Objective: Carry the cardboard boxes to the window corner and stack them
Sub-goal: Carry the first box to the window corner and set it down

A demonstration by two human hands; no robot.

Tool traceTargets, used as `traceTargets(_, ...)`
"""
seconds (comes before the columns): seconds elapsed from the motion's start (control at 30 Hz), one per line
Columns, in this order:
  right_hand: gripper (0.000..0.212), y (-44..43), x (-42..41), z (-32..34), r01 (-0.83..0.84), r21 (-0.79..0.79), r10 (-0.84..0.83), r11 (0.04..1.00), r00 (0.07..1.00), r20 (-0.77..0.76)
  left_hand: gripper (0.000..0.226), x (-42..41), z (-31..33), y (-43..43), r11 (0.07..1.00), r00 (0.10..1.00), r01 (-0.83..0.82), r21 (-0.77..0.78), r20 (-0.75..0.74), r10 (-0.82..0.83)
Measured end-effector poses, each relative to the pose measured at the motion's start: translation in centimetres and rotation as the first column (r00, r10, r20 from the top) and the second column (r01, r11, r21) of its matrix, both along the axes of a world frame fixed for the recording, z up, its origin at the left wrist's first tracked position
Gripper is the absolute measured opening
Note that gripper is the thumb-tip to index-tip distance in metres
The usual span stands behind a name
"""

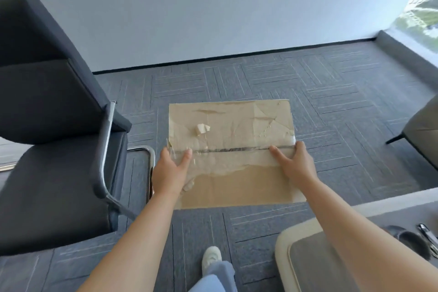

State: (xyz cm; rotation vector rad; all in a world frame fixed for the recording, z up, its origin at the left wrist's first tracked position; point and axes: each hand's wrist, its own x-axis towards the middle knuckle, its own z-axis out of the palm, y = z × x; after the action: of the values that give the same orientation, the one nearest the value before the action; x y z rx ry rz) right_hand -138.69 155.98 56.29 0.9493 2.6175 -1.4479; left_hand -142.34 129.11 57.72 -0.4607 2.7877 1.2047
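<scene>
The left hand (171, 170) grips the left edge of a cardboard box (232, 125), its thumb lying flat on the top face and its fingers going down over the side, out of sight. The right hand (295, 163) holds the opposite edge the same way, thumb on top and pointing inward. Both arms reach forward, the hands well apart, with the box's full width between them.

The box shows its top face, roughly level, and is closed. A dark seam (239, 149) runs across it from thumb to thumb under a wide band of clear tape. The paper surface is torn and wrinkled on the far half, and a small curled scrap (202, 129) sticks up left of the middle. The box sits over the grey patterned carpet (331, 106), about midway between the black chair (52, 130) on the left and the corner of a grey chair (422, 130) on the right. Whether it touches the carpet cannot be told.

Beyond it, the carpet meets a plain white wall (213, 7), and the window (422, 7) fills the far right corner. Near the lower edge are one white shoe (211, 258) and a cream-rimmed grey cushion (308, 258), partly under the right forearm.
</scene>
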Motion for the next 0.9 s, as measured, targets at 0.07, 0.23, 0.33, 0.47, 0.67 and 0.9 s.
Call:
traceTargets(0.07, 0.061, 0.3, -3.1, 0.4, 0.052, -0.004, -0.052, 0.999, 0.999, -0.007, 0.067, -4.3, 0.5, 0.6, 0.998, 0.998, 0.060, 0.017, -0.012, -0.060)
traceTargets(0.23, 0.058, 2.7, -9.2, 0.9, 0.170, -0.003, -0.170, 0.985, 0.985, -0.016, 0.072, -13.7, 1.4, 3.7, 0.984, 0.984, 0.179, -0.017, -0.015, -0.180)
traceTargets(0.33, 0.055, 4.7, -12.8, 0.6, 0.219, -0.016, -0.220, 0.975, 0.975, -0.017, 0.071, -18.9, 1.1, 6.0, 0.973, 0.973, 0.230, -0.002, -0.004, -0.230)
traceTargets(0.47, 0.052, 8.3, -18.6, -0.3, 0.264, -0.049, -0.266, 0.963, 0.964, -0.023, 0.067, -25.7, 1.1, 10.4, 0.963, 0.963, 0.269, 0.018, -0.016, -0.269)
traceTargets(0.67, 0.049, 15.7, -28.3, -0.3, 0.314, -0.068, -0.316, 0.947, 0.949, -0.024, 0.068, -36.9, 1.2, 18.7, 0.947, 0.948, 0.319, -0.021, -0.002, -0.320)
traceTargets(0.9, 0.049, 24.6, -37.6, 1.0, 0.391, -0.058, -0.393, 0.919, 0.918, -0.044, 0.071, -48.2, 2.4, 28.5, 0.919, 0.918, 0.395, -0.007, -0.023, -0.395)
